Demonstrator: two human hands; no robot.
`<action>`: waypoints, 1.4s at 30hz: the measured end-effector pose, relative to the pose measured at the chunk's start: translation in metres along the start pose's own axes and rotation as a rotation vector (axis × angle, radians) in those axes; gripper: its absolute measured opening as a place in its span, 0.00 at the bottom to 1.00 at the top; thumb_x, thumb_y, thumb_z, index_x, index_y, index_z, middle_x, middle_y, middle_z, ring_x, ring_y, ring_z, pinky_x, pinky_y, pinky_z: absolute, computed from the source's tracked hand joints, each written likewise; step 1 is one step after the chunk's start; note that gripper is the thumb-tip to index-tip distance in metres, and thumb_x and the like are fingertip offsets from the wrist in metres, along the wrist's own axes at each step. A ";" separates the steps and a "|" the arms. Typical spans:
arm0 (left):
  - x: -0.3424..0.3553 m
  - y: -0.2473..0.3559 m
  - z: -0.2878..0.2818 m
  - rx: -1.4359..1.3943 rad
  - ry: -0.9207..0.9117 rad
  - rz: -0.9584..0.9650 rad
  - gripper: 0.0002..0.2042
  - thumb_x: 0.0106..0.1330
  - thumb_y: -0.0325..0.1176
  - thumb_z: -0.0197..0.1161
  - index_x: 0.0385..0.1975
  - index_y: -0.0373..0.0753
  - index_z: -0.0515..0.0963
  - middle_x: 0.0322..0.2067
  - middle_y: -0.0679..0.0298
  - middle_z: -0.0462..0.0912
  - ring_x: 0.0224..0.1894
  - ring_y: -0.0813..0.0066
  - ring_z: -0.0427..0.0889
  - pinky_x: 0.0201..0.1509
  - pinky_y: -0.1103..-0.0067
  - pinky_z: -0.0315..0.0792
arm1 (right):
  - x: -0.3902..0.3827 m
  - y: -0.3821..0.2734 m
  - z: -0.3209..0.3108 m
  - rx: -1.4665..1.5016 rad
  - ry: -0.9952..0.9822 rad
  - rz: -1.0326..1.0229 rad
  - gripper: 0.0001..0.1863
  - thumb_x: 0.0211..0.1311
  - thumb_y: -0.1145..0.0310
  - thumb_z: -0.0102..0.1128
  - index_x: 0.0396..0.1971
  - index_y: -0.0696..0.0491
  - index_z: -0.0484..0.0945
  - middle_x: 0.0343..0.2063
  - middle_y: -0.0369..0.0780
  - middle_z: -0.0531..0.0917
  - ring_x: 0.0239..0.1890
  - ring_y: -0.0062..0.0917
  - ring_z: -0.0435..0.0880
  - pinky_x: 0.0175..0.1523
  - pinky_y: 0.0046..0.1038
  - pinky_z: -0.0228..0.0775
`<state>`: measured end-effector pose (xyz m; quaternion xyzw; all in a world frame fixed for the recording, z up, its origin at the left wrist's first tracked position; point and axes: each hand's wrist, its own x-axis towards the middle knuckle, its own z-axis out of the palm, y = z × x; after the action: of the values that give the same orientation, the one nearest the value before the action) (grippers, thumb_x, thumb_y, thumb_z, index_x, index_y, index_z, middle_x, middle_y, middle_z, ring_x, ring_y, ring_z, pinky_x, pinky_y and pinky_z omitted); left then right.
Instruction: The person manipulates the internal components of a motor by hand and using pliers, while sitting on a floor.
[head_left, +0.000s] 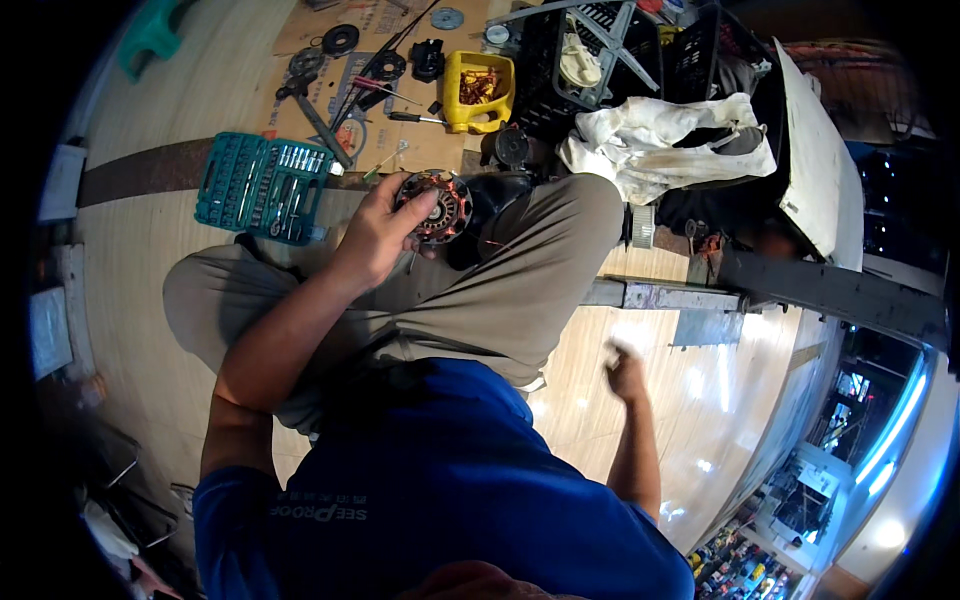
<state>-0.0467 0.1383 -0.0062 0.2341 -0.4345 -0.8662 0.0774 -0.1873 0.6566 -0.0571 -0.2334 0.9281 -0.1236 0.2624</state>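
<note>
My left hand is closed round a motor stator, a round part with copper windings and a dark slotted core. The thumb lies across its face, and it is held up over my lap, near a black shoe. A thin reddish wire shows to the right of the stator. Far off to the right, my right hand hangs low over the tiled floor, away from the parts. Its fingers are smeared by motion, so I cannot make out whether anything is in them.
An open teal socket set lies left of the stator. Beyond it, cardboard bears a hammer, screwdrivers and black parts. A yellow cut-open jug holds copper-coloured pieces. White cloth drapes near a black crate.
</note>
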 end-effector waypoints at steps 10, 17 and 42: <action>-0.001 0.001 0.000 0.060 -0.056 0.005 0.16 0.73 0.36 0.51 0.56 0.37 0.66 0.43 0.59 0.81 0.38 0.74 0.84 0.29 0.79 0.81 | 0.105 -0.343 -0.040 0.312 0.094 -0.643 0.15 0.65 0.67 0.56 0.47 0.60 0.76 0.37 0.56 0.80 0.41 0.49 0.79 0.50 0.37 0.71; -0.008 0.001 -0.012 -0.150 -0.063 -0.002 0.17 0.71 0.32 0.51 0.56 0.33 0.66 0.44 0.58 0.80 0.39 0.73 0.84 0.34 0.78 0.81 | 0.147 -0.338 -0.037 0.382 -0.264 -0.552 0.09 0.65 0.67 0.56 0.34 0.58 0.79 0.29 0.53 0.79 0.33 0.51 0.77 0.38 0.38 0.71; 0.002 0.019 -0.005 -0.268 0.002 -0.081 0.13 0.71 0.37 0.52 0.48 0.37 0.72 0.33 0.61 0.83 0.29 0.73 0.85 0.19 0.81 0.73 | 0.106 -0.287 -0.056 -0.242 -0.078 -0.541 0.07 0.57 0.66 0.60 0.32 0.51 0.83 0.27 0.47 0.83 0.31 0.45 0.81 0.36 0.40 0.74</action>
<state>-0.0475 0.1223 0.0055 0.2400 -0.3050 -0.9187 0.0736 -0.1917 0.3628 0.0452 -0.5065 0.8293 -0.0685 0.2258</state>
